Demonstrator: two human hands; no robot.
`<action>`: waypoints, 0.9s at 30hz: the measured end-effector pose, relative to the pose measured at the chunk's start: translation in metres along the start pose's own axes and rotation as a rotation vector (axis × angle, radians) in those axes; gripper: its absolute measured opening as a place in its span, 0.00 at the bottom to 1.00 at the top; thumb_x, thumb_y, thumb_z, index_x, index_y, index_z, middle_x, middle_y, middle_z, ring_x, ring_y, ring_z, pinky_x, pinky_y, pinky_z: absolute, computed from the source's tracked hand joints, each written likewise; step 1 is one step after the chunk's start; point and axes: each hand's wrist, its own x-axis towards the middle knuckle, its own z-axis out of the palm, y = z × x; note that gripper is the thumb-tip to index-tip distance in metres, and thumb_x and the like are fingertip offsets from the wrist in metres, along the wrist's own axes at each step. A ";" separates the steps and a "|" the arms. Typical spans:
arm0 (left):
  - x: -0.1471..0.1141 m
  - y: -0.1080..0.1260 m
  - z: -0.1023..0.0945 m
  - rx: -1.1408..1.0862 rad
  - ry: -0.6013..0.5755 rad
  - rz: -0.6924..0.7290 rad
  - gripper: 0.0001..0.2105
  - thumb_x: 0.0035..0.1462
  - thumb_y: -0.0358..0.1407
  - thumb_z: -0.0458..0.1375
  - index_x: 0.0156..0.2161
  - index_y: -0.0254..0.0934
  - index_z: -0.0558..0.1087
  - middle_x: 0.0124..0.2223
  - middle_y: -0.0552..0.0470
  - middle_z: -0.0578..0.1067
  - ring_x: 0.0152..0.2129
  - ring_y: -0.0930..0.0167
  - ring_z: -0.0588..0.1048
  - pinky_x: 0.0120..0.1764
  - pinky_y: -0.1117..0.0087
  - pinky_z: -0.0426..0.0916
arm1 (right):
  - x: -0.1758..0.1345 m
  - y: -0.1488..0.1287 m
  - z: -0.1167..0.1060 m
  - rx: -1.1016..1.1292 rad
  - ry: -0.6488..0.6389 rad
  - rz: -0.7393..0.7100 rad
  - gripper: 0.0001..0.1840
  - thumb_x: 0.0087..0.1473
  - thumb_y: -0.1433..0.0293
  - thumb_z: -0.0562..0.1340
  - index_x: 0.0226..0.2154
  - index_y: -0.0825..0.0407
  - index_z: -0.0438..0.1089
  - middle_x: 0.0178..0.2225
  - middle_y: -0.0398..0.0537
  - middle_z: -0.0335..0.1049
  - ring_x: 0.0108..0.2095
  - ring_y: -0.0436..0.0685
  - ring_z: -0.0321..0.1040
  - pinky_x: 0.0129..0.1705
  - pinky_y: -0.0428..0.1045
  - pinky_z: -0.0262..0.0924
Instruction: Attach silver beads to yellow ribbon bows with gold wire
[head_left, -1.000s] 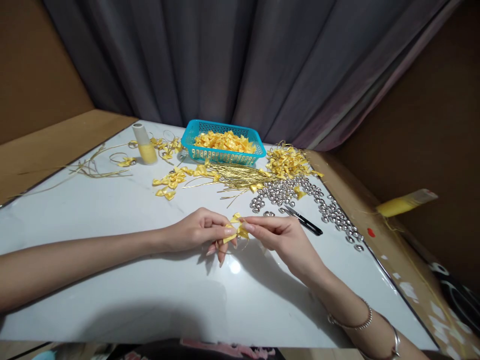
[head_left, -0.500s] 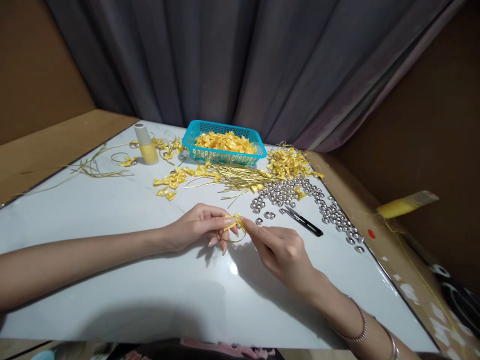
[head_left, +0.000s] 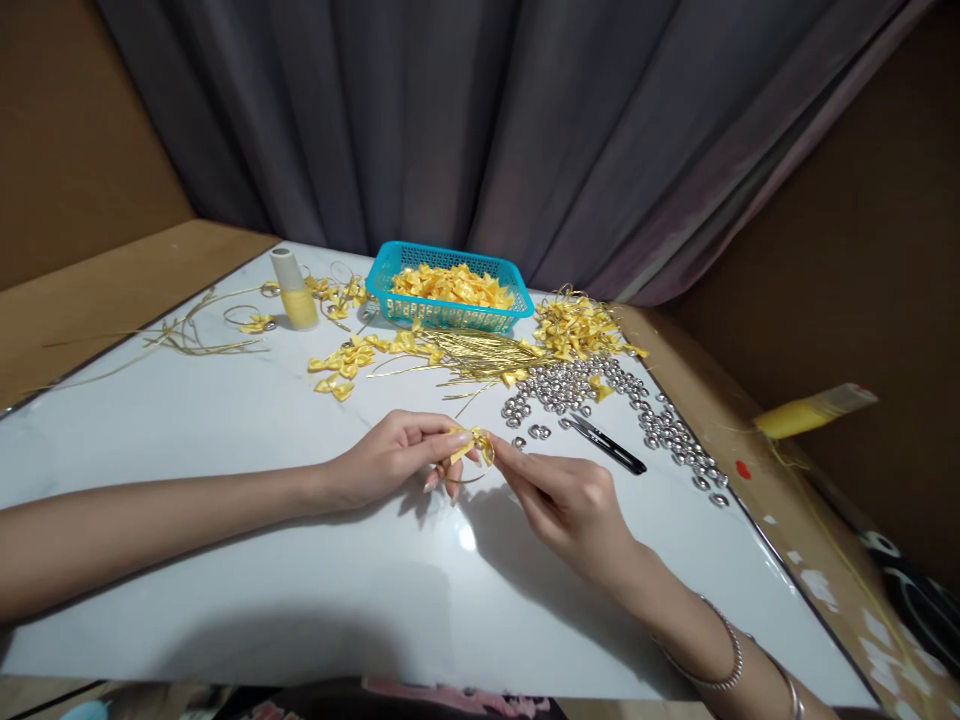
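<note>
1. Pinching a yellow bow (head_left: pixel 482 448) just above the middle of the white tabletop (head_left: pixel 337 580), the left grip (head_left: pixel 401 450) comes in from 9 o'clock, thumb on top and other fingers below. That hold probably keeps the soft ribbon steady and leaves its far side exposed.
2. From 4 o'clock the right grip (head_left: pixel 574 500) slants in, its index fingertip at the bow's right edge. I cannot tell whether it clasps anything (the hand itself hides the thumb).
3. A gold cord loop (head_left: pixel 471 481) droops from the bow toward 6 o'clock, perhaps left hanging so it stays off the ribbon.
4. Supplies form an arc, likely for easy reach: a blue basket (head_left: pixel 465 317) of bows at 12 o'clock, a gold cord bundle (head_left: pixel 487 352) nearer on that line, a bow pile (head_left: pixel 576 328) at half past one, silver pieces (head_left: pixel 559 385) at 2. Black snips (head_left: pixel 609 444) lie at 3, handy for the right side; a pale cone (head_left: pixel 294 290), yellow at its base, stands at 10, well apart.
5. Compared with one second ago, the right grip has rolled over: its thumb and index visibly pinched the bow then, while now its knuckles face up. A loose silver piece (head_left: pixel 518 442), covered then, shows beyond it. The left grip keeps its pinch.
</note>
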 end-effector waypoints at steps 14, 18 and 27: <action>0.001 0.002 0.001 0.164 0.138 0.021 0.14 0.62 0.38 0.51 0.28 0.31 0.71 0.24 0.53 0.71 0.19 0.78 0.63 0.26 0.75 0.60 | -0.003 0.003 0.007 -0.227 0.097 -0.333 0.23 0.53 0.84 0.49 0.50 0.59 0.65 0.14 0.38 0.57 0.15 0.48 0.47 0.18 0.46 0.43; -0.001 0.002 0.002 0.226 0.136 0.010 0.15 0.62 0.38 0.50 0.27 0.31 0.70 0.25 0.53 0.71 0.20 0.78 0.64 0.26 0.75 0.60 | -0.003 0.000 0.007 -0.113 0.119 -0.268 0.18 0.55 0.81 0.51 0.47 0.57 0.67 0.15 0.38 0.61 0.14 0.47 0.50 0.18 0.45 0.46; -0.003 0.000 0.002 0.226 0.065 -0.007 0.14 0.62 0.39 0.50 0.32 0.30 0.71 0.24 0.52 0.73 0.20 0.77 0.66 0.25 0.75 0.61 | 0.009 -0.004 -0.010 0.122 0.136 0.116 0.07 0.56 0.73 0.57 0.38 0.55 0.68 0.36 0.52 0.70 0.35 0.53 0.66 0.30 0.46 0.60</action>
